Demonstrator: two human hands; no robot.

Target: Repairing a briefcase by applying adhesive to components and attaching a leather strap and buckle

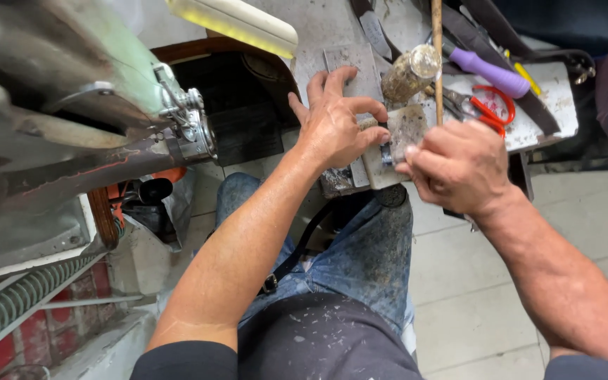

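A big grey-green metal sewing machine head (72, 105) fills the upper left, its needle end pointing toward a small, scuffed grey work table (550, 105) at top centre. The person sits before it in paint-spattered blue jeans (360, 260), a thin black strap (297, 250) hanging down over the lap.

The left hand (336, 123) lies on the table, fingers spread, thumb and forefinger pinching a small dark metal buckle-like piece (386, 151) against a pale, stained flat block (402, 141) at the table's near edge. The right hand (459, 165) is curled tight, close beside the left and almost touching it, its fingertips at the same small piece; what it grips, if anything, cannot be told.

Behind the hands stand a thin wooden stick (437, 56), upright, and a glass jar (409, 72) tilted on its side. Farther right lie a purple-handled tool (494, 72) and red-handled scissors (494, 109).
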